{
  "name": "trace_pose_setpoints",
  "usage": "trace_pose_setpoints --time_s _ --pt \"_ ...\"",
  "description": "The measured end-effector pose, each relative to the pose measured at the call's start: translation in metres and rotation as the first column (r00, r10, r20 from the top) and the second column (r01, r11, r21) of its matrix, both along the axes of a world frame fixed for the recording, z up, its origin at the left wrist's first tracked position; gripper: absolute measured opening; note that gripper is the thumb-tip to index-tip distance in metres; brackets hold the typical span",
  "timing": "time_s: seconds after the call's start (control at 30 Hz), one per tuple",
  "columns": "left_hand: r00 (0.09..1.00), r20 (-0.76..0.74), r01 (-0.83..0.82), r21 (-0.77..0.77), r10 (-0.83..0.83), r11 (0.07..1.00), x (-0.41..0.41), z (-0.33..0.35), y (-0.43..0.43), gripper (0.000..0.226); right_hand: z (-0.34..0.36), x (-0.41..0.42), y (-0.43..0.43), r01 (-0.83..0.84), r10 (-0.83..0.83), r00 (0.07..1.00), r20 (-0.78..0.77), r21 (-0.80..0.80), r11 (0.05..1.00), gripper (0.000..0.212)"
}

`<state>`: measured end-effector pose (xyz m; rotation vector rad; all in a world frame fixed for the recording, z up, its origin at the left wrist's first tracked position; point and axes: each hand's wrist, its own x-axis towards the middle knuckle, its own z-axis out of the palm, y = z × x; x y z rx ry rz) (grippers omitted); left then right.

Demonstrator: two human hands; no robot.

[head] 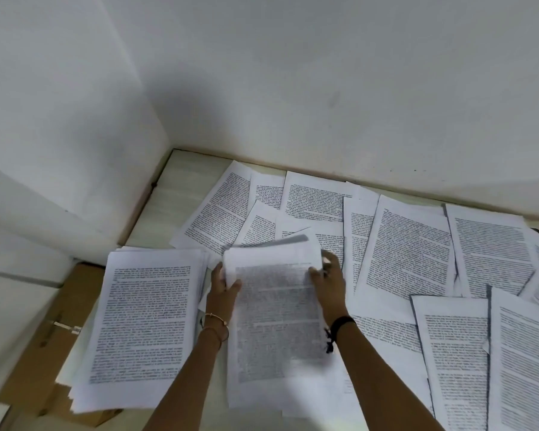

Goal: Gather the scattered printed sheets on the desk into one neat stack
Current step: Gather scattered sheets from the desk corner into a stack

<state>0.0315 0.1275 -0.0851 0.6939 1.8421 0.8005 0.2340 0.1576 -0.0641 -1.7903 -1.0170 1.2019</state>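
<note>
Between my hands is a small bundle of printed sheets (274, 312), blurred, with its far edge lifted off the desk. My left hand (223, 283) grips the bundle's upper left corner and my right hand (327, 279) grips its upper right corner. Just left of it lies a thicker stack of printed sheets (147, 318), roughly squared, overhanging the desk's left edge. Several loose printed sheets (408, 247) lie scattered and overlapping across the middle and right of the desk (168, 194), reaching the far wall.
A brown cardboard file folder (47, 337) with a metal clip lies under the left stack, sticking out past the desk's left edge. White walls meet in a corner at the desk's far left. A bare strip of desk shows at that corner.
</note>
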Motion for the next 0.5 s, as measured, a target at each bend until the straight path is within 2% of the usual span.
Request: trace_pose_setpoints --time_s 0.07,0.13,0.2,0.27,0.33,0.4,0.47,0.5 --pt "0.999 0.033 0.021 -0.066 -0.019 0.998 -0.007 -0.005 -0.003 0.045 0.007 0.005 0.017 0.184 -0.179 0.98 -0.081 0.052 0.982 0.036" --pt "0.987 -0.001 0.158 -0.131 -0.16 0.979 -0.011 -0.009 -0.009 0.034 0.009 0.01 0.029 0.222 -0.217 0.963 -0.157 0.015 0.975 0.035" --pt "0.988 -0.015 0.149 -0.132 -0.152 0.98 -0.009 -0.013 -0.015 0.033 0.003 0.016 0.027 0.107 -0.117 0.988 -0.099 -0.097 0.99 0.031" --pt "0.998 -0.003 0.058 -0.119 -0.059 0.991 -0.005 -0.017 -0.019 0.035 -0.003 0.018 0.007 -0.057 0.056 0.998 -0.012 -0.229 0.972 0.032" --pt "0.998 0.025 -0.052 -0.122 0.056 0.991 0.0 -0.023 -0.02 0.036 -0.008 0.018 -0.018 -0.208 0.23 0.972 0.04 -0.296 0.932 0.037" --pt "0.986 0.076 -0.139 -0.126 0.149 0.982 0.008 -0.026 -0.025 0.032 -0.01 0.019 -0.037 -0.208 0.23 0.972 0.052 -0.275 0.939 0.046" --pt "0.97 0.135 -0.186 -0.117 0.202 0.975 0.015 -0.022 -0.031 0.024 -0.013 0.02 -0.05 -0.119 0.148 0.984 0.099 -0.252 0.96 0.042" --pt "0.968 0.151 -0.186 -0.111 0.202 0.976 0.018 -0.02 -0.034 0.022 -0.013 0.019 -0.055 -0.122 0.16 0.978 0.132 -0.256 0.959 0.041"
